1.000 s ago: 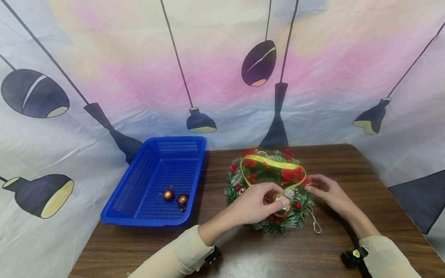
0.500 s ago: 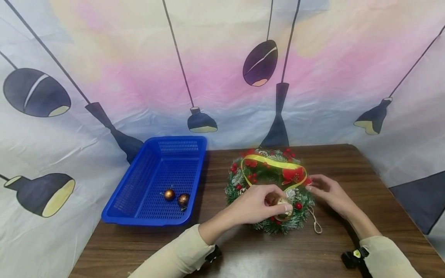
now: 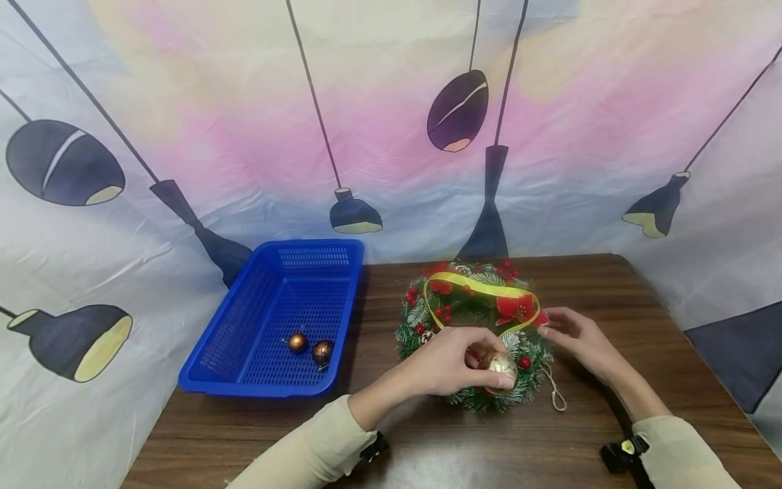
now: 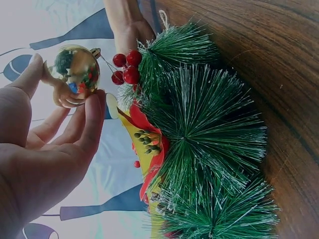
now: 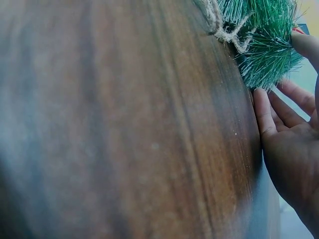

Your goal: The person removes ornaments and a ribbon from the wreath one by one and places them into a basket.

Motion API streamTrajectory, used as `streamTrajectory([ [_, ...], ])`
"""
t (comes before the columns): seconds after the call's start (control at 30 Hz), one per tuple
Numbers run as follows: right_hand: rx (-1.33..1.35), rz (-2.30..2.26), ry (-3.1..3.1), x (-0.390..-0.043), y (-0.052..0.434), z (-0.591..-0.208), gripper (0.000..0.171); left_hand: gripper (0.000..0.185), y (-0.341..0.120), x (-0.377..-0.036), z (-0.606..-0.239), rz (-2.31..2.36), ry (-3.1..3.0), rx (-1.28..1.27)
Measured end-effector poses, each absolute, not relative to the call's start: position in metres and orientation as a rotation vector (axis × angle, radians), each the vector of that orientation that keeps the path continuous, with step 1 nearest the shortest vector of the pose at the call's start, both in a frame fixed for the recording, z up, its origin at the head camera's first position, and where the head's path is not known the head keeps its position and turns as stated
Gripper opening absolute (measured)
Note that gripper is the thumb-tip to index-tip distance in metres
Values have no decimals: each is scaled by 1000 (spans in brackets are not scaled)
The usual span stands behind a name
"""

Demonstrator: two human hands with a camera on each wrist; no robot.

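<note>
A shiny gold Christmas ball (image 4: 75, 74) is held between the thumb and fingers of my left hand (image 3: 455, 360), over the near side of a wreath (image 3: 489, 401). In the left wrist view a thin thread runs from the ball's cap toward a cluster of red berries (image 4: 130, 74). The wreath has frosted green needles and red flowers (image 3: 516, 309), and a yellow ribbon (image 3: 470, 284) loops across it. My right hand (image 3: 583, 343) holds the wreath's right edge, thumb on top and fingers along its side.
A blue plastic basket (image 3: 210, 384) stands left of the wreath, with two bronze balls (image 3: 297, 342) in it. A twine loop (image 3: 556, 397) sticks out at the wreath's right. Behind the wooden table (image 3: 464, 448) hangs a printed cloth (image 3: 391, 122).
The gold ball and my left fingers have shifted and turned slightly, so more of the ball shows. My right hand stays at the wreath's edge.
</note>
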State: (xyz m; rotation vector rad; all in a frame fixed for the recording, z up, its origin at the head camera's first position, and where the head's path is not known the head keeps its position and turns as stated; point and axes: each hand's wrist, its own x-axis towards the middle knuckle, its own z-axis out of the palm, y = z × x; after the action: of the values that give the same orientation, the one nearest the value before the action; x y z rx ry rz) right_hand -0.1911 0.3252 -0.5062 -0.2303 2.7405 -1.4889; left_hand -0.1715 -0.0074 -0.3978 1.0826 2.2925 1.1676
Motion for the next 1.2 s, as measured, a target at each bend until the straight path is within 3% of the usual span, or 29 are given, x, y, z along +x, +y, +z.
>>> streamTrajectory([
  [0.43,-215,-1473,2747,-191,325,-508,54,36,-15,-172,-399,1220,2336,1096],
  [0.7,-214,-1455,2753,-191,326,-507,55,46,-19,-178,-399,1119,2475,1118],
  [1.2,-215,-1469,2752,-191,325,-506,55,41,-11,-183,-399,1185,2420,1084],
])
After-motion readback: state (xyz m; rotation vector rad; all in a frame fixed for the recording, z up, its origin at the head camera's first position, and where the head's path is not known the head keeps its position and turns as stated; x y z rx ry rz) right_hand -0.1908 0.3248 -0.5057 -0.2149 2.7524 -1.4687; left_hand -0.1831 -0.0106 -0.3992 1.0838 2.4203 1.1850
